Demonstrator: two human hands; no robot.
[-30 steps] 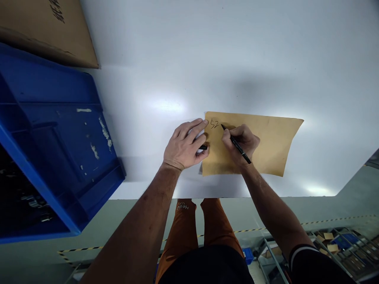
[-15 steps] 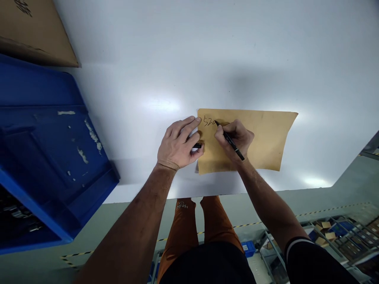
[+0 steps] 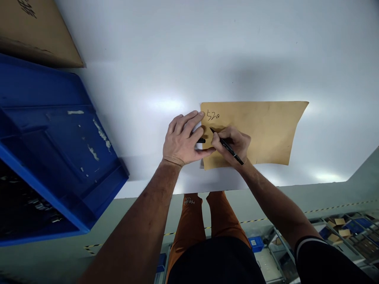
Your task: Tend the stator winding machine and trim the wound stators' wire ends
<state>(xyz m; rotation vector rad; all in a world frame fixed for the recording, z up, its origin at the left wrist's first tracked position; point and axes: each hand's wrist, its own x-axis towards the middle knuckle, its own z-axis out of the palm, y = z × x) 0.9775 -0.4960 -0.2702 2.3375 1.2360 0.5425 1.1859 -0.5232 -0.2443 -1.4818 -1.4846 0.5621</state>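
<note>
A tan sheet of paper (image 3: 266,130) lies on the white table, with "520" (image 3: 213,115) written in black near its upper left corner. My right hand (image 3: 235,144) is closed around a black pen (image 3: 227,147), its tip at the paper below the writing. Over the sheet's left edge, my left hand (image 3: 185,138) rests with its fingertips and thumb on the paper. A small black cap-like piece (image 3: 201,140) sticks out from under its fingers; the rest of that piece is hidden.
At the left stands a blue plastic bin (image 3: 59,138) with dark items inside. A cardboard box (image 3: 38,35) is behind it. The white table's (image 3: 148,47) front edge runs just before my legs. Shelving with boxes (image 3: 340,228) stands on the floor at the lower right.
My right hand has moved the pen tip from the end of the "520" down and left to a spot below it. The left thumb has stretched out toward the right hand. The whole view has shifted slightly.
</note>
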